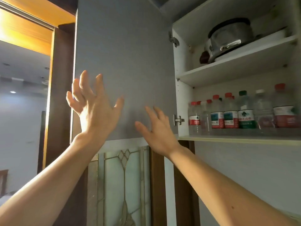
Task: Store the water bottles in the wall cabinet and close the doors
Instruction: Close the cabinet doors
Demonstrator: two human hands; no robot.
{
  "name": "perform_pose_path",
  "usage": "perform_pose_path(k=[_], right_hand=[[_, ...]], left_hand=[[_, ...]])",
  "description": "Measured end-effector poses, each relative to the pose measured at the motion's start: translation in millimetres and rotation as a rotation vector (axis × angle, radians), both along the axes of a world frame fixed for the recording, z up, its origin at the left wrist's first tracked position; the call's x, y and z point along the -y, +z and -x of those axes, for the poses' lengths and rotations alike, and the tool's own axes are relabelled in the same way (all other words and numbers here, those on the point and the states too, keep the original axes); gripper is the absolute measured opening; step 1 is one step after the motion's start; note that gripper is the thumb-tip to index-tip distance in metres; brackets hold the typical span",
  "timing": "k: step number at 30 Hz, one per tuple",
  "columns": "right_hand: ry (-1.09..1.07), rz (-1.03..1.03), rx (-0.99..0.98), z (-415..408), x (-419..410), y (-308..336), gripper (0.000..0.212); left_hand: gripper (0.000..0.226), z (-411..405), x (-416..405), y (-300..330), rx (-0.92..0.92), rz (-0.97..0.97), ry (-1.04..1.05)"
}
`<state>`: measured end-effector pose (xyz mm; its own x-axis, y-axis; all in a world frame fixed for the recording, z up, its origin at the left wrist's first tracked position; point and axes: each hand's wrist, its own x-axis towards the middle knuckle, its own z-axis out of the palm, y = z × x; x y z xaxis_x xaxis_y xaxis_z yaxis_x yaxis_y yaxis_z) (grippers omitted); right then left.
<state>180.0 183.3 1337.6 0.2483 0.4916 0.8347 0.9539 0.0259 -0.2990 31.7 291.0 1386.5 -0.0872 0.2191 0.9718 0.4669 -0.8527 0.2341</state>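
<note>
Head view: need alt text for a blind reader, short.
Two bare hands, left hand and right hand, reach up with spread fingers to the open grey cabinet door. Beside it, water bottles stand in a row on the lower shelf; a steel pot sits on the upper shelf.

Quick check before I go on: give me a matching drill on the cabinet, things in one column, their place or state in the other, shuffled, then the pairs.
Things:
1. metal pot
2. water bottles
3. grey cabinet door
4. left hand

Places or states:
A. swung open, left of the cabinet interior
B. standing in a row on the lower shelf
C. on the upper shelf
D. fingers spread, raised in front of the door near its outer edge

Pairs: 1-C, 2-B, 3-A, 4-D

The right hand is also open, lower down, near the door's bottom edge.
</note>
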Motion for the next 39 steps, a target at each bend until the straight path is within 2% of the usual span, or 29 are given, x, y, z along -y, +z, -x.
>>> perform_pose_path(k=[2,6,12,16,18,21,24,26,28,33,39], right_hand=[[0.034,0.047,-0.027,10.7,-26.3,-3.8,0.071],[0.059,0.085,-0.055,17.3,-51.2,-5.3,0.074],[0.085,-0.063,-0.001,21.6,-14.5,13.1,0.075],[0.129,-0.212,0.051,29.0,39.4,29.8,0.069],[0.148,-0.271,0.066,33.2,68.4,35.5,0.067],[0.161,-0.332,0.066,36.7,109.6,41.2,0.063],[0.213,-0.349,0.042,39.7,149.7,43.7,0.059],[0.154,-0.349,0.077,40.7,175.0,44.0,0.054],[-0.007,-0.37,0.151,37.1,198.8,44.8,0.051],[-0.298,-0.408,0.19,13.5,254.3,48.7,0.057],[-0.725,-0.269,0.265,-44.0,292.2,44.6,0.084]], left_hand=[[0.081,6.1,-14.9,1.1,-0.023,0.078,-0.012],[0.088,11.5,-18.8,4.2,-0.025,0.084,-0.019],[0.088,31.5,16.9,-2.7,-0.004,-0.04,-0.229],[0.074,36.6,50.7,-0.6,0.039,-0.264,-0.547],[0.064,25.3,68.1,2.2,0.027,-0.262,-0.798],[0.063,-3.3,93.1,7.1,-0.052,-0.195,-1.256],[0.055,-45.3,112.4,8.7,-0.095,-0.17,-1.463],[0.052,-77.0,126.1,5.7,-0.131,-0.148,-1.488],[0.055,-109.1,140.5,-0.2,-0.175,-0.132,-1.435],[0.059,-177.2,173.7,-11.8,-0.147,-0.062,-1.352],[0.061,-240.1,207.5,-15.7,-0.178,-0.098,-1.209]])
